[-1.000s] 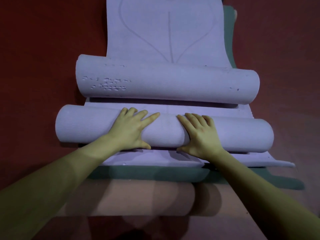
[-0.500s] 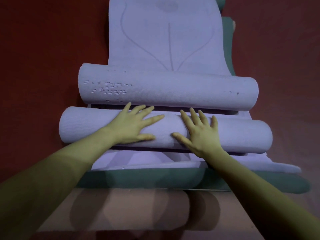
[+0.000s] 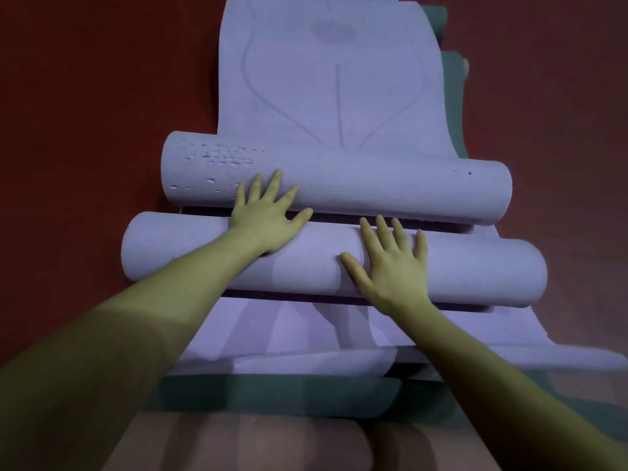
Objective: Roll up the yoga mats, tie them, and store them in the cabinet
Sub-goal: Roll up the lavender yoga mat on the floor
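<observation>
On the red floor [image 3: 85, 113], two lilac yoga-mat rolls lie side by side; right hand [image 3: 394, 266] presses the near roll [image 3: 475, 270] with straight fingers, left hand [image 3: 268, 215] spreads flat across both, reaching the far roll [image 3: 390, 185].

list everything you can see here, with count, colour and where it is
near roll: 1, lilac, across the middle, closest to the person
far roll: 1, lilac, just beyond the near roll, pitted surface near its left end
flat mat: 1, lilac with a faint line drawing, stretching away from the far roll
loose mat ends: lilac, spread flat below the near roll; count unclear
green mat: at least 1, dark green, under the lilac ones, edge also showing at upper right
floor: red, both sides
left hand: fingers spread, across the gap onto the far roll
right hand: fingers spread, flat on the near roll
</observation>
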Tool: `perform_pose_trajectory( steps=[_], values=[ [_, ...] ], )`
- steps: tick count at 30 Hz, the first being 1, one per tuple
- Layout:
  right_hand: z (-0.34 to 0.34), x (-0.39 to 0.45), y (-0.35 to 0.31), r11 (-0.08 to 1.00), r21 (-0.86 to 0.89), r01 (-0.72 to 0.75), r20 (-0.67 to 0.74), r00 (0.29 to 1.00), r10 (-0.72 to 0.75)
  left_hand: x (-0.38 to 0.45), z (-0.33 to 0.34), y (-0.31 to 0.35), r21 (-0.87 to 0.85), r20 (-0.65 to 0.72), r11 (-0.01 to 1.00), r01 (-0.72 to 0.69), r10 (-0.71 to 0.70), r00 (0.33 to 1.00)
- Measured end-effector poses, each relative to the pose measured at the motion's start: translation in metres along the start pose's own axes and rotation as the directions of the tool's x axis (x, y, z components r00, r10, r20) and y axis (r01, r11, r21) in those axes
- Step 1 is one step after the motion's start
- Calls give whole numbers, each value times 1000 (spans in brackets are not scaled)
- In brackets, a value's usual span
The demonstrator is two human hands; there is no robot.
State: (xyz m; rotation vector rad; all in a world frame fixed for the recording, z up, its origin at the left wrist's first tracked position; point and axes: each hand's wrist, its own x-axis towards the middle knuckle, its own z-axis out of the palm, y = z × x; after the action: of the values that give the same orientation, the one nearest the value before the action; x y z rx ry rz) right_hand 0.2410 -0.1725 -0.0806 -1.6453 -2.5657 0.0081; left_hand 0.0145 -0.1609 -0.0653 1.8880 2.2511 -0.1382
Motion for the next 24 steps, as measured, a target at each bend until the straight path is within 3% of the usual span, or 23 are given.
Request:
perform_pose_trajectory(
  steps=[8,12,19,24],
  values=[
    [-7,73,13,1000,15,-23,234,972,18,2,4,3,-9,-96,999,-39,38,995],
    [-6,93,15,999,26,-47,270,962,38,-16,14,0,74,-147,981,-179,188,971],
    [-7,103,14,998,35,-54,242,969,44,11,5,-1,66,-56,982,-178,182,982],
    [7,59,6,998,5,58,9,998,-58,33,0,-4,59,-13,985,-163,164,986]
  ],
)
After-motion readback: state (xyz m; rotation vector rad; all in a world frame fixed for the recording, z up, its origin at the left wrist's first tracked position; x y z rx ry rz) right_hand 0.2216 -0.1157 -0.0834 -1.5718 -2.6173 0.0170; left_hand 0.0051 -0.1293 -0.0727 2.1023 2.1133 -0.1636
